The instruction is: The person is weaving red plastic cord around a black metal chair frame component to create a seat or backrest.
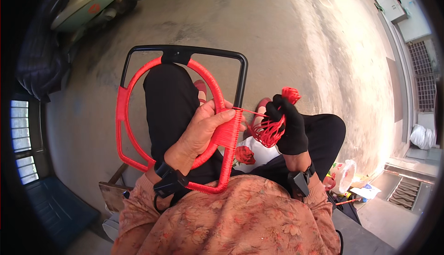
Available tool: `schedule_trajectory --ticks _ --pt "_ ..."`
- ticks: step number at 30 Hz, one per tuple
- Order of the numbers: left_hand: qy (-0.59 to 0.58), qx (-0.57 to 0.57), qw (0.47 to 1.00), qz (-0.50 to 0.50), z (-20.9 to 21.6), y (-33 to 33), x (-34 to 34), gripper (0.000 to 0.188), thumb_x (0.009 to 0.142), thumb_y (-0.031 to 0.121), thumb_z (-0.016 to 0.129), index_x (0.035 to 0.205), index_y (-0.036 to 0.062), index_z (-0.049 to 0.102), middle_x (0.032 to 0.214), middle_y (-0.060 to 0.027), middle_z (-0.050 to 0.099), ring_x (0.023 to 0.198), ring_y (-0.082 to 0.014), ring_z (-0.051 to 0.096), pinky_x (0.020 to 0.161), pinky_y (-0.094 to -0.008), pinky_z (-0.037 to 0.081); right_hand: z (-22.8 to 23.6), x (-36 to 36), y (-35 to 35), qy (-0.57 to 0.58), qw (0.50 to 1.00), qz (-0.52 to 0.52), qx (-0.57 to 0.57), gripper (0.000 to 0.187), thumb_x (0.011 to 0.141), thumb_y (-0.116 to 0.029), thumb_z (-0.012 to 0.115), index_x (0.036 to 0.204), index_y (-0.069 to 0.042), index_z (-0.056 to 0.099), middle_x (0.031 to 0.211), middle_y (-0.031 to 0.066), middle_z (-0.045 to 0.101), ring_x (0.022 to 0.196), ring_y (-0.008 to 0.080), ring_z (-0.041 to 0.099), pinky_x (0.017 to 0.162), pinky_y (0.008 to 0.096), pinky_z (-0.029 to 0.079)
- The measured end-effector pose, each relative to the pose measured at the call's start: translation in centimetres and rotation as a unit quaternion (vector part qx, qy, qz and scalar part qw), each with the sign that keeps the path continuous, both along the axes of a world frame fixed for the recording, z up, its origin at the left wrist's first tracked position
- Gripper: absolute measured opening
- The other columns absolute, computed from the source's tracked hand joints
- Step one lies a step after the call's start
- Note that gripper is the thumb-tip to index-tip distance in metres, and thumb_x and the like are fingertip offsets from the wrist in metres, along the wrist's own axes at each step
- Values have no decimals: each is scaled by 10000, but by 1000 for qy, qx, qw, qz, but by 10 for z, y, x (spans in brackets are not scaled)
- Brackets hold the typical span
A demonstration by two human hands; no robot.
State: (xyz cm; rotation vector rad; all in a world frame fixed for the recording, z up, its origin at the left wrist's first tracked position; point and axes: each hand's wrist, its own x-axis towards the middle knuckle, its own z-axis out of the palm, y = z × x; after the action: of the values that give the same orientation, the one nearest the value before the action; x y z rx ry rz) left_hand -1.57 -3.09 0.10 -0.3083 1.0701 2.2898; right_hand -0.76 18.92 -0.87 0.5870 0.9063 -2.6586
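Note:
A black metal frame, a rounded rectangle with a ring inside it, rests over my left thigh. Tight red cord covers the ring and much of the lower and side bars; the top bar and upper right side are bare black. Bare, my left hand grips the red wrapped band where ring and side bar meet, thumb on top. My right hand, in a black glove, is closed around a bundle of red cord. A taut strand runs from the wrapped side bar to this hand.
A pale green scooter stands at the far left, beside dark draped cloth. Concrete floor stretches ahead. At right are a white tub and a metal floor grate. A dark blue mat lies at lower left.

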Motion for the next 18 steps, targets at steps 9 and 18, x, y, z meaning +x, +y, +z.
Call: schedule_trajectory --ticks 9,18 --pt "-6 -14 999 44 -24 -1 -9 83 877 87 593 908 74 518 788 -116 635 658 -206 658 581 -304 567 -59 -5 18 -5 956 118 267 250 890 -283 610 927 -37 632 849 46 656 711 102 587 668 273 480" --pt "-25 35 999 12 -36 -21 -25 149 909 83 566 1057 68 561 805 -144 624 632 -182 599 561 -261 527 -65 10 -28 145 745 159 631 372 833 -279 600 1113 -38 565 931 213 660 888 378 638 788 455 492"
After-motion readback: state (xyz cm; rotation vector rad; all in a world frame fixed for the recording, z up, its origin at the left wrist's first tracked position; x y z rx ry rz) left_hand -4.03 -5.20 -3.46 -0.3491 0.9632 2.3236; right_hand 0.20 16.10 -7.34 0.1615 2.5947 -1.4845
